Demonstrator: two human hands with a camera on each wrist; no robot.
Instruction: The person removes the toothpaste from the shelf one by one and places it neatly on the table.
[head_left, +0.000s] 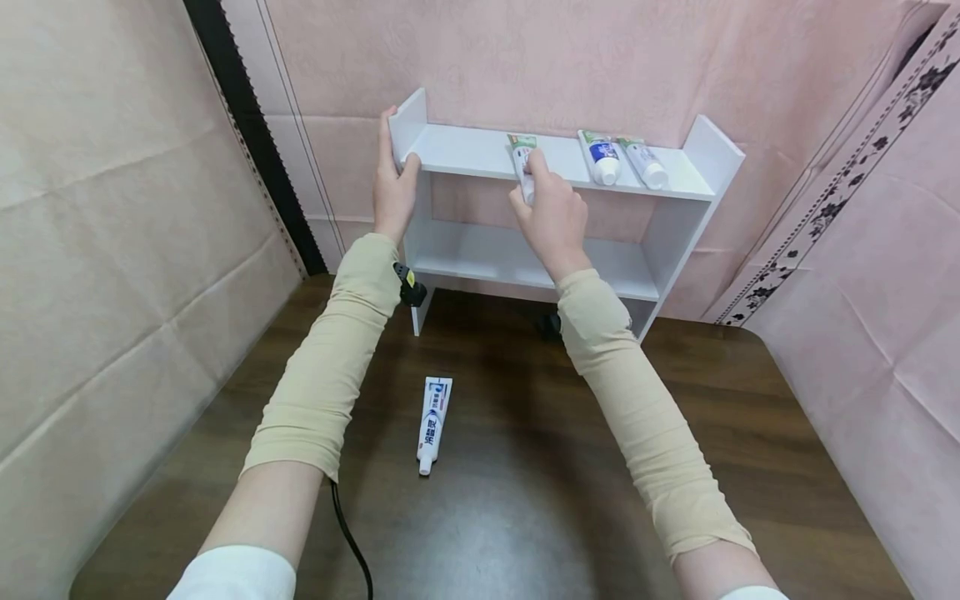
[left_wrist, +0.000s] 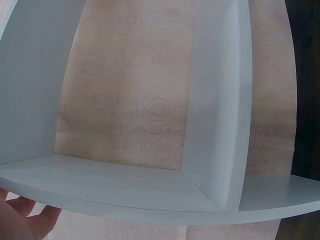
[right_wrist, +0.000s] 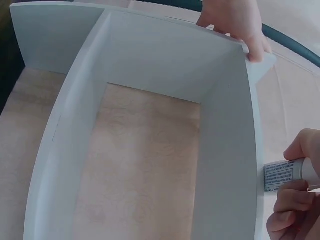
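Note:
My left hand [head_left: 395, 183] grips the left side of a white shelf unit [head_left: 480, 258], its thumb at the top board's front edge. In the left wrist view, fingers [left_wrist: 37, 220] lie along the outside of the side panel. With thumb and fingers, my right hand [head_left: 555, 218] pinches the cap end of a toothpaste tube [head_left: 522, 150] at the top board; the right wrist view shows its printed back [right_wrist: 281, 176]. Farther right on that board lie a blue-and-white toothpaste tube [head_left: 602, 154] and a paler one [head_left: 642, 160], caps toward me.
Another toothpaste tube [head_left: 433, 421] lies on the dark wooden table [head_left: 495, 517] in front of the shelf, cap toward me. A black cable [head_left: 348, 533] runs beside my left forearm. Pink patterned cloth [head_left: 562, 58] hangs behind the shelf.

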